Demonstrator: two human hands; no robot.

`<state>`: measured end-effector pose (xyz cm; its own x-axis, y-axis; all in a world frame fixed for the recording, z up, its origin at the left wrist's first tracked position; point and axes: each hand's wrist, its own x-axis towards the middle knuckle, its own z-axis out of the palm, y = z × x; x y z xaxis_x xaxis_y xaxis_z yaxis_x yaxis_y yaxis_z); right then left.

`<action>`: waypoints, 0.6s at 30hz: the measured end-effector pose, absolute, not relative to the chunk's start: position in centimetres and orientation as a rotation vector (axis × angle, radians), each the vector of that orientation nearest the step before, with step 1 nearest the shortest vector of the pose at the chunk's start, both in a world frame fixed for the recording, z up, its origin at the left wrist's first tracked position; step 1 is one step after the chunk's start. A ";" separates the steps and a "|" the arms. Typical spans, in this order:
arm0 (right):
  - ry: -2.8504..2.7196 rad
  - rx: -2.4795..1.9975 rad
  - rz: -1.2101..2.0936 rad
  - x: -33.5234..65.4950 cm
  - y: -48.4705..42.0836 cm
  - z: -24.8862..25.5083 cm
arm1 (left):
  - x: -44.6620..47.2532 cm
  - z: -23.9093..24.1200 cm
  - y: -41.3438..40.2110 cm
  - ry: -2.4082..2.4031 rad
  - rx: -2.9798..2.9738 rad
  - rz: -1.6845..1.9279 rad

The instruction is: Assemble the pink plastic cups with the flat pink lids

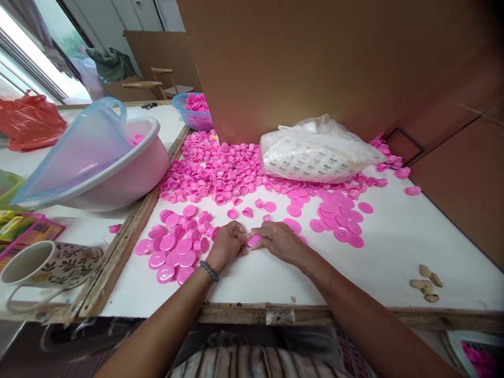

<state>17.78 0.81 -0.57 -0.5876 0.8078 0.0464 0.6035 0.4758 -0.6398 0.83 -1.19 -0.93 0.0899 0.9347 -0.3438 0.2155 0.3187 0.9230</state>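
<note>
White worktable [394, 252] backed by cardboard wall [334, 63]. Small pink cap [254, 240] pinched between both hands just above table, near front edge. Left hand [226, 244] closed on cap's left side, fingers curled; right hand [281, 242] closed on its right side. Finished lids [173, 247] clustered just beside left hand. Loose cap heap [212, 173] spread behind. Flat discs [338, 215] laid beyond right hand. Clear plastic bag [315, 152] set against wall. Pink basin [129, 168] and mug [43, 265] placed on adjoining table.
</note>
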 end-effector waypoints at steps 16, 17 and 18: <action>-2.115 -1.547 0.353 19.0 3.7 -1.2 | 0.3 0.4 -3.0 1.904 2.351 0.593; -2.144 -1.551 0.242 19.3 4.1 -1.1 | 0.2 0.5 -3.0 1.901 2.357 0.616; -2.184 -1.553 0.139 19.6 4.6 -1.0 | 0.3 0.7 -3.0 1.883 2.360 0.639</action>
<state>19.56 4.64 -0.98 -0.2613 0.9164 0.3031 0.8705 0.3594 -0.3361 0.28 -3.02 0.73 0.1703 0.9441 0.2824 0.9208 -0.2545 0.2955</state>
